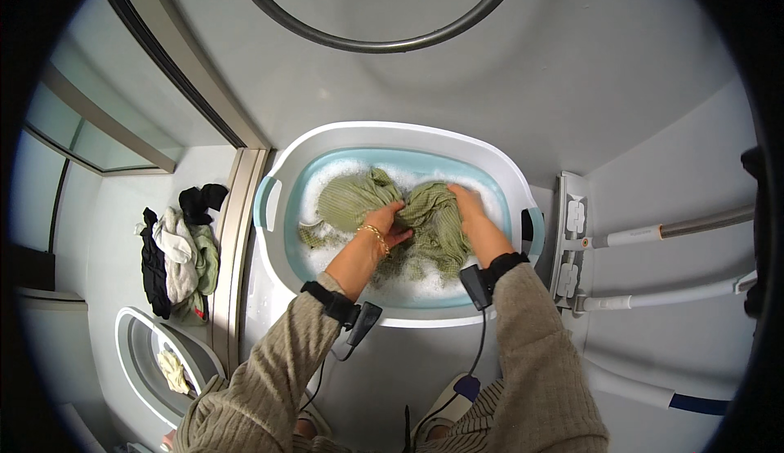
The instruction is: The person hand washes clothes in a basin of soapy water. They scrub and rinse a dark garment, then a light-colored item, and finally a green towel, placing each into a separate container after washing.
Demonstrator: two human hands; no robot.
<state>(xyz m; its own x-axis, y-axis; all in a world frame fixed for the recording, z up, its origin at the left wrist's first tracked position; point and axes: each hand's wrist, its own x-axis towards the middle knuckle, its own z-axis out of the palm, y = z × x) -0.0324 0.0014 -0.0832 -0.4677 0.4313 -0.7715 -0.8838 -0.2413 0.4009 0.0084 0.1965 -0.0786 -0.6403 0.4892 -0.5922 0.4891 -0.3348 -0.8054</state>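
Note:
A green checked cloth garment lies wet and bunched in soapy water inside a white and light-blue plastic tub. My left hand, with a gold-coloured bracelet at the wrist, has its thumb and fingers apart around a fold near the middle of the garment; whether it grips is unclear. At the garment's upper right is my right hand, closed on its edge, with the fingertips partly hidden by cloth. White suds float around the garment.
Left of a metal door track, black, white and green clothes lie on the floor. Below them stands a smaller white and grey basin with a pale yellow cloth. Mop heads with long handles lean at the right. A grey hose loops above.

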